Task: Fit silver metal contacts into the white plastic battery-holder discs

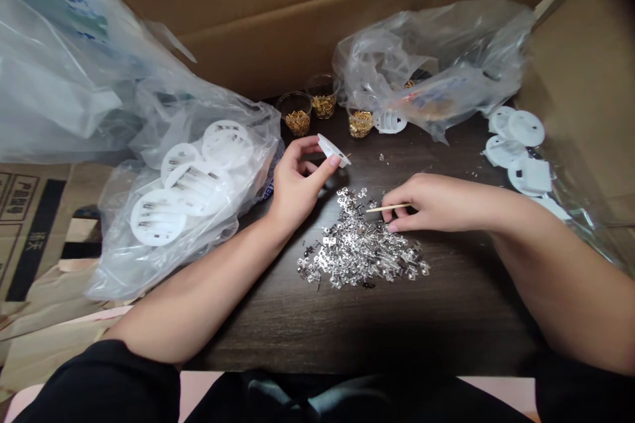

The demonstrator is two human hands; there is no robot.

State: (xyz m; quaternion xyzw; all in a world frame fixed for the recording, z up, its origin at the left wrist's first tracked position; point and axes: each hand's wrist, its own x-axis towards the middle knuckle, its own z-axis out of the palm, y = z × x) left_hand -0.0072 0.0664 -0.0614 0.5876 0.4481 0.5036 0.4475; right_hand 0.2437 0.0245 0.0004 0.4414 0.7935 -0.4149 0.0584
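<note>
My left hand (300, 178) grips a round white plastic piece (333, 151) by its edge, tilted, between thumb and fingers. A thin reddish bit sticks out at its right side. In my right hand (409, 203) is a thin wooden stick (387, 208) that points left. The fingertips of this hand are at the upper right edge of a pile of small metal parts (362, 251), and whether they also pinch a metal part is too small to tell. The pile holds flat silvery clips and springs on the dark table (397, 324).
Clear cups (297, 120) of golden pins stand at the back. White discs with metal parts (159, 217) lie on a plastic bag (198, 106) at left. More white pieces (526, 128) lie at right, near another bag (466, 73). Cardboard walls (278, 20) rise behind and at the right.
</note>
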